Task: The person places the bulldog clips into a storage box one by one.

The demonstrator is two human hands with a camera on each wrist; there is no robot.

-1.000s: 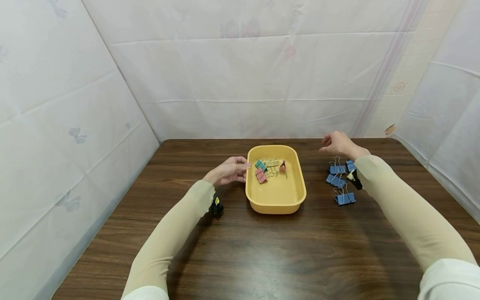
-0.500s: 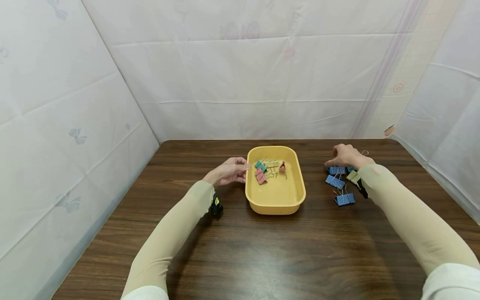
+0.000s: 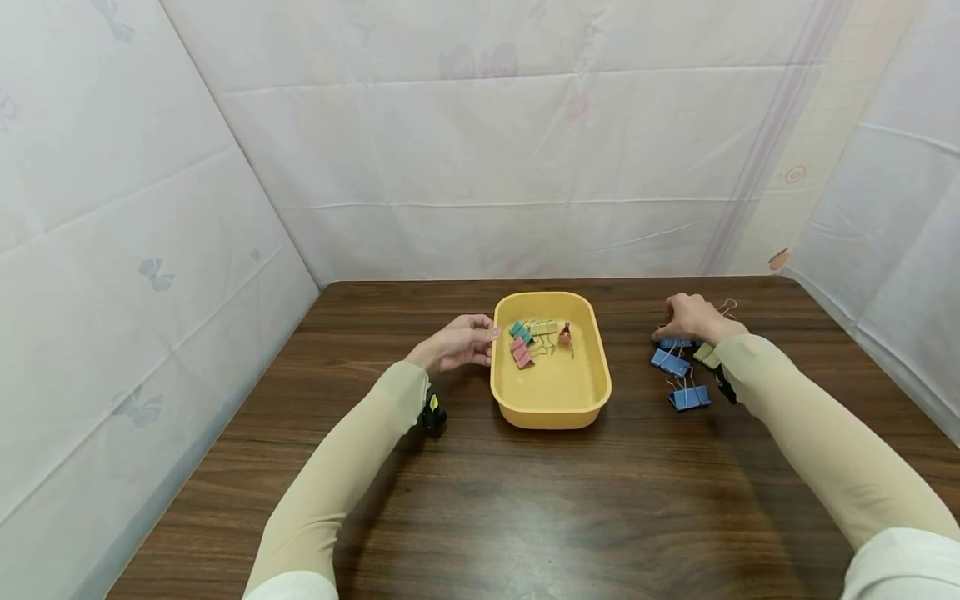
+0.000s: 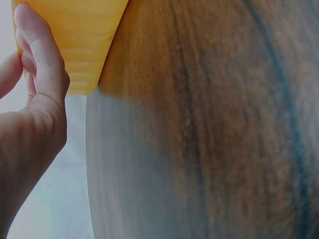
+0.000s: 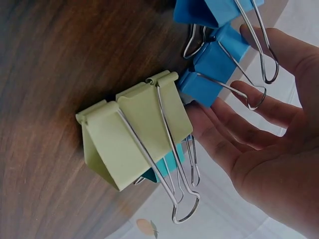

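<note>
Our left hand [image 3: 456, 342] resting curled fingers on the yellow tray [image 3: 551, 396], our right hand [image 3: 693, 317] over the blue clips [image 3: 678, 367], fingers relaxed, perhaps touching one, green clip [image 5: 137, 134] beside, dark bench [image 3: 525, 500]

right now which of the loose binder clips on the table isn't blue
The pale green metal binder clip beside the right hand; the other loose clips there are blue.
</note>
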